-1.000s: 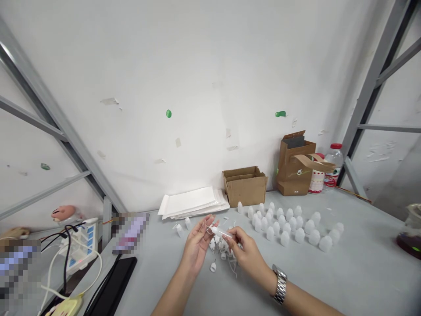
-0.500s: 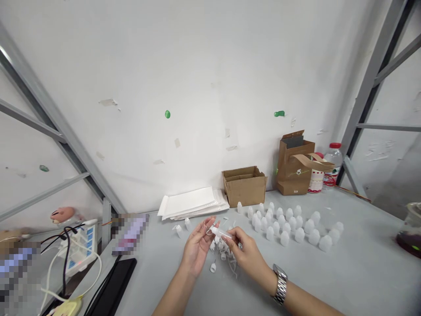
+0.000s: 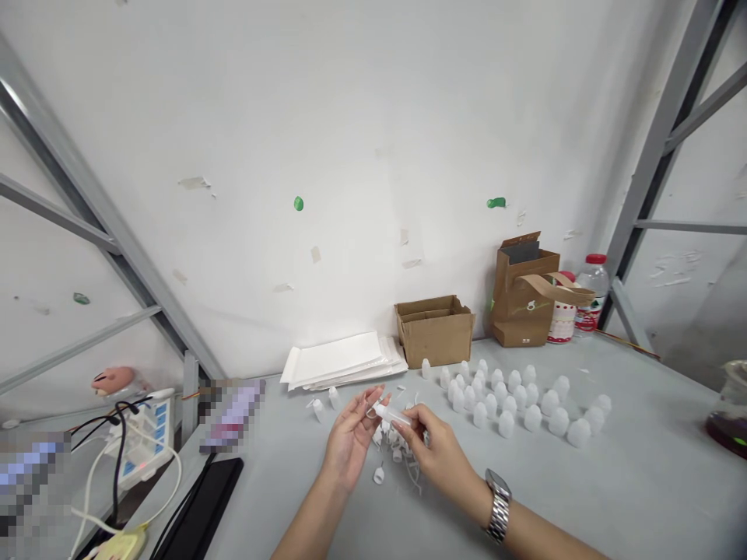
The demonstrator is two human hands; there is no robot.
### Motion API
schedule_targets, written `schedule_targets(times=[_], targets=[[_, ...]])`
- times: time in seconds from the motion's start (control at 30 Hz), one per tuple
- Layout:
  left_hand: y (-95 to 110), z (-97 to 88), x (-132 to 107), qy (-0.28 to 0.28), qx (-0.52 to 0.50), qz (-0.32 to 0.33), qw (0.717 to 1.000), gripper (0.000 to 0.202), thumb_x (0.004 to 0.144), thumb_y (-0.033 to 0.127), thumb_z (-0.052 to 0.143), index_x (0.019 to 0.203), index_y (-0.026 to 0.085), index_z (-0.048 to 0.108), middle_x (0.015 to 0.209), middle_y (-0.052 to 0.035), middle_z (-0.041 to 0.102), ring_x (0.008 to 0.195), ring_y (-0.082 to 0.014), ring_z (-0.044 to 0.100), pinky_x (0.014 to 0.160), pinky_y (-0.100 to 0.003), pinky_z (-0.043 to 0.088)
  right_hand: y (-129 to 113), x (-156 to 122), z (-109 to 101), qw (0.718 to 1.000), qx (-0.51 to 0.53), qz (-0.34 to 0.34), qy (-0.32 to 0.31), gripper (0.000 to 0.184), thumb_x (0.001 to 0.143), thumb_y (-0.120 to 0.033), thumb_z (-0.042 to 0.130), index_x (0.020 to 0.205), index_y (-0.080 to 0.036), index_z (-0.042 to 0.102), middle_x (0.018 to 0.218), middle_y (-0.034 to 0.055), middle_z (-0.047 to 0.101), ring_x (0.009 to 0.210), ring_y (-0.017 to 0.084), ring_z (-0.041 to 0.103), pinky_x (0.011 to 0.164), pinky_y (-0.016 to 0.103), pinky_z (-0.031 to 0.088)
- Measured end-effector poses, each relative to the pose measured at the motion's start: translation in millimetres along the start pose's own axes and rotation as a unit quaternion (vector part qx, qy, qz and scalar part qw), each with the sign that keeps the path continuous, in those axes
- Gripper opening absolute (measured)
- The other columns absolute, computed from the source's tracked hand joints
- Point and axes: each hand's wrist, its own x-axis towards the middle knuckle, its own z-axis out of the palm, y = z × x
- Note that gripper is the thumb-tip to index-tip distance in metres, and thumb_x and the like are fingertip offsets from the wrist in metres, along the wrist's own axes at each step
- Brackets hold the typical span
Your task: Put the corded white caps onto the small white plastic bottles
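Note:
A small translucent plastic bottle (image 3: pixel 394 415) is held nearly level above the table, its neck pointing left. My right hand (image 3: pixel 436 449), with a watch on the wrist, grips the bottle's body between thumb and fingers. At the neck end, my left hand (image 3: pixel 345 445) is turned palm up, thumb and fingers pinching a white cap with a thin loop strap (image 3: pixel 371 407). How far the cap sits on the neck is too small to tell. Below both hands lies a pile of loose white caps with straps (image 3: pixel 398 453); one cap (image 3: pixel 379 475) lies slightly apart.
Several uncapped bottles (image 3: pixel 506 424) stand to the right. Two capped bottles (image 3: pixel 318 410) stand left of my left hand. Behind are white envelopes (image 3: pixel 332 362), a cardboard box (image 3: pixel 437 342) and a brown paper bag (image 3: pixel 525 311). A power strip (image 3: pixel 152 439) and black case (image 3: pixel 201 505) lie left.
Both hands stay almost in place around the bottle and cap. My right fingers have shifted slightly on the bottle's body, and the view has moved a little.

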Motion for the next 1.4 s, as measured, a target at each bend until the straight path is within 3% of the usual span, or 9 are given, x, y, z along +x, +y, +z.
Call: schedule_targets(times=[0.27,0.63,0.87,1.0,1.1,1.17,1.23,1.4], targets=[[0.0,-0.8,1.1,-0.007,0.036,0.015,0.999,0.018,0.072,0.017,0.059,0.088,0.013,0.062,0.102,-0.0097,0.065,0.096,-0.0204,0.059,0.086,-0.03,0.043,1.8,-1.6,1.8,0.999,-0.032,-0.014,0.01,0.023,0.085,-0.039,0.041,0.076,-0.018,0.048,0.064,-0.0004,0.054,0.058,0.013,0.048,0.055,0.024,0.037],[-7.1,1.6,-3.2,-0.018,0.161,0.068,0.984,0.04,0.071,0.035,0.06,0.104,0.014,0.058,0.102,-0.0131,0.065,0.1,-0.0241,0.057,0.09,-0.036,0.037,2.5,-3.7,2.1,0.999,-0.035,-0.013,0.011,0.023,0.085,-0.038,0.039,0.078,-0.018,0.049,0.065,-0.0002,0.054,0.059,0.014,0.048,0.058,0.025,0.038],[-14.8,10.6,-4.2,-0.02,0.143,0.064,0.987,0.035,0.069,0.037,0.062,0.096,0.015,0.063,0.112,-0.0124,0.06,0.107,-0.0247,0.052,0.095,-0.037,0.035,5.5,3.2,6.5,0.992,0.104,0.071,-0.005,0.029,0.082,-0.045,0.041,0.071,-0.019,0.046,0.056,-0.0029,0.049,0.053,0.012,0.047,0.052,0.024,0.038],[-19.5,16.5,-11.2,0.006,0.209,0.097,0.973,0.036,0.062,0.036,0.067,0.091,0.016,0.064,0.103,-0.0124,0.065,0.101,-0.0251,0.056,0.091,-0.038,0.039,4.9,5.6,8.4,0.978,0.18,0.097,-0.043,0.032,0.081,-0.047,0.041,0.072,-0.018,0.048,0.056,-0.0032,0.049,0.05,0.012,0.048,0.051,0.024,0.039],[-9.0,11.5,-26.8,0.049,0.334,0.138,0.931,0.032,0.063,0.039,0.064,0.085,0.016,0.064,0.095,-0.0106,0.067,0.096,-0.0251,0.058,0.086,-0.036,0.042,2.3,2.1,7.4,0.979,0.165,0.088,-0.081,0.033,0.083,-0.047,0.039,0.085,-0.017,0.053,0.058,-0.0023,0.051,0.052,0.012,0.049,0.052,0.024,0.04],[6.4,-1.3,-39.6,0.117,0.441,0.186,0.87,0.03,0.065,0.041,0.061,0.084,0.018,0.063,0.097,-0.0068,0.067,0.099,-0.0239,0.056,0.088,-0.032,0.04,0.9,-1.1,6.3,0.982,0.14,0.083,-0.096,0.035,0.083,-0.046,0.039,0.097,-0.018,0.053,0.06,-0.002,0.052,0.055,0.013,0.051,0.055,0.024,0.04],[24.8,-22.8,-49.7,0.207,0.516,0.202,0.806,0.031,0.065,0.044,0.06,0.086,0.021,0.063,0.099,-0.004,0.067,0.1,-0.0239,0.056,0.089,-0.031,0.039,0.2,-3.3,5.4,0.985,0.116,0.077,-0.103,0.036,0.083,-0.046,0.04,0.104,-0.019,0.052,0.06,-0.0021,0.053,0.057,0.013,0.051,0.056,0.025,0.04],[55.4,-88.9,-49.4,0.3,0.587,0.173,0.731,0.035,0.061,0.047,0.058,0.085,0.022,0.06,0.092,-0.0061,0.069,0.09,-0.0267,0.061,0.077,-0.033,0.046,1.0,-4.7,6.9,0.987,0.09,0.078,-0.112,0.036,0.083,-0.047,0.039,0.103,-0.02,0.053,0.06,-0.0024,0.053,0.056,0.013,0.05,0.056,0.024,0.039]])
